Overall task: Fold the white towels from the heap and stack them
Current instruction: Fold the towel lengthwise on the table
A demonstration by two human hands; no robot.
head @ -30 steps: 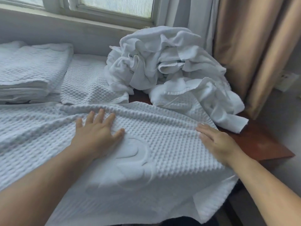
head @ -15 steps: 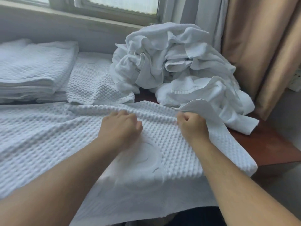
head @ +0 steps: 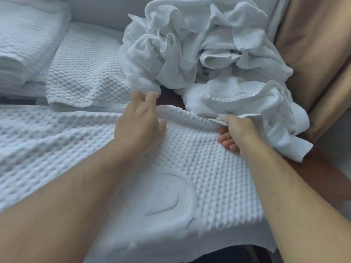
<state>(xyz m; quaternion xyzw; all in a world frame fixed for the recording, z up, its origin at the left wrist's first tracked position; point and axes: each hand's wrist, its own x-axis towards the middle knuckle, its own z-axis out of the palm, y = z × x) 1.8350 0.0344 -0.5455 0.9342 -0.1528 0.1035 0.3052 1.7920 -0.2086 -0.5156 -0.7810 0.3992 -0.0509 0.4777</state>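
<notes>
One towel (head: 209,177), left hand (head: 136,128) — right hand (head: 239,132) pinching

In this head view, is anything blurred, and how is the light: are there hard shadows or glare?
Head view: soft bluish daylight, no glare, no hard shadows. Head view: the left hand and the near part of the waffle towel look smeared, seemingly by motion; the heap is sharper.

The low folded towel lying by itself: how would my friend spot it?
Find the big crumpled heap of white towels beside the tan curtain. Left of it, before the tall folded stack, lies one folded towel. Only it has small diamond quilting.
</notes>
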